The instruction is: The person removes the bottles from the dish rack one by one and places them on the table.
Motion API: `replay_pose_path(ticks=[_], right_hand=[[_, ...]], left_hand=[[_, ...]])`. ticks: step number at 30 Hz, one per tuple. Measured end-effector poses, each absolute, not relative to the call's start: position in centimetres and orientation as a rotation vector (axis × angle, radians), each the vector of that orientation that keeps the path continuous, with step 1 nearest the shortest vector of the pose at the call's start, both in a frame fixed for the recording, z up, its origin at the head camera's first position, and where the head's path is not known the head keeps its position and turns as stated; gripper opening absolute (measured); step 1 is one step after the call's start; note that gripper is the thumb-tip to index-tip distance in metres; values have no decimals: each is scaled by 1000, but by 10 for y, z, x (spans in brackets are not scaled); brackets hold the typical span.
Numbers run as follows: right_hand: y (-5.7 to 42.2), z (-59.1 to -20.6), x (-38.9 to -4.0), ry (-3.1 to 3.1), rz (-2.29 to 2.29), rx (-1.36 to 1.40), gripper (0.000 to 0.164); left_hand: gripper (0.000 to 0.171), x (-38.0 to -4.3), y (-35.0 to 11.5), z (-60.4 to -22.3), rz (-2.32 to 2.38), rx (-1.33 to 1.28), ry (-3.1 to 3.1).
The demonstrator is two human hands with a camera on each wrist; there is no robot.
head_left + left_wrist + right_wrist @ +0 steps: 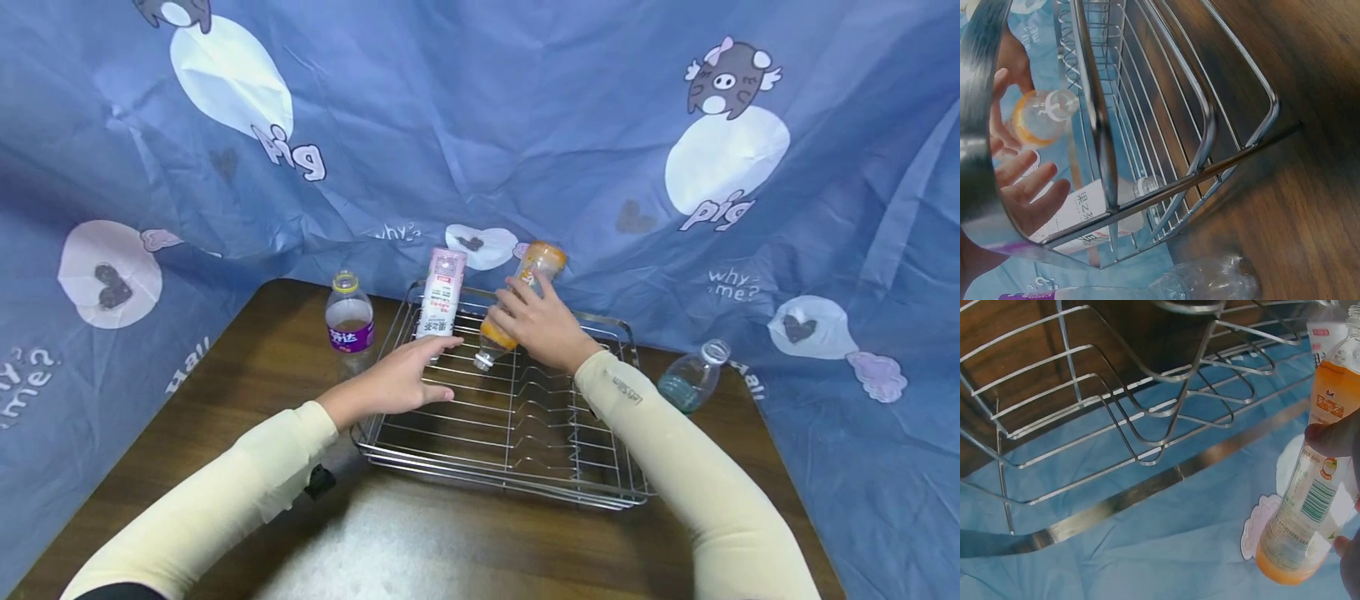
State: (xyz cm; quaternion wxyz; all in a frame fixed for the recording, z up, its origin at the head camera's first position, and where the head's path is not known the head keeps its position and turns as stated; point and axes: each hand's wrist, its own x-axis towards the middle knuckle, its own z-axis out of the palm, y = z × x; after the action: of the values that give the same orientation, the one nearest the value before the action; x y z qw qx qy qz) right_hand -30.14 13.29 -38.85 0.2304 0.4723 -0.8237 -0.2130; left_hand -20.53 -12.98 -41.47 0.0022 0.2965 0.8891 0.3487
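Observation:
My right hand [546, 323] grips a clear plastic bottle with an orange-and-white label [545, 258] round its middle. The bottle is tilted neck down over the metal wire dish rack [450, 461]; the right wrist view shows fingers and thumb wrapped about the bottle [1294, 525]. A white-and-pink labelled bottle [444, 287] stands neck down at the rack's back left, its clear neck [1149, 185] by the wires in the left wrist view. Nearest to that bottle is my left hand [397, 379], fingers extended and thumb apart, holding nothing.
Left of the rack stands an uncapped clear bottle with a purple label [350, 325]. On the right, a clear bottle with a green lower part [692, 377] is near the table [420, 550] edge. A blue printed cloth [480, 125] hangs close behind.

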Motion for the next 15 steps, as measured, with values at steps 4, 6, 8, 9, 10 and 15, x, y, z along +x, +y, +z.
replay_pose_path(ticks=[4,6,8,9,10,15], right_hand=[[136,-384,-302,-2251,-563,1288,59],[138,-382,-301,-2248,-547,1284,62],[140,-380,-300,-2251,-523,1280,66],[141,-379,-299,-2253,-509,1278,67],[142,-379,-298,-2255,-495,1276,68],[150,-375,-295,-2253,-455,1257,71]], left_hand=[[79,-204,-130,-412,1099,911,2791],[79,-204,-130,-412,1096,907,2789],[80,-204,-130,-411,1100,902,2782],[80,-203,-130,-410,1101,900,2779],[80,-203,-130,-411,1102,897,2776],[81,-205,-130,-412,1101,896,2778]])
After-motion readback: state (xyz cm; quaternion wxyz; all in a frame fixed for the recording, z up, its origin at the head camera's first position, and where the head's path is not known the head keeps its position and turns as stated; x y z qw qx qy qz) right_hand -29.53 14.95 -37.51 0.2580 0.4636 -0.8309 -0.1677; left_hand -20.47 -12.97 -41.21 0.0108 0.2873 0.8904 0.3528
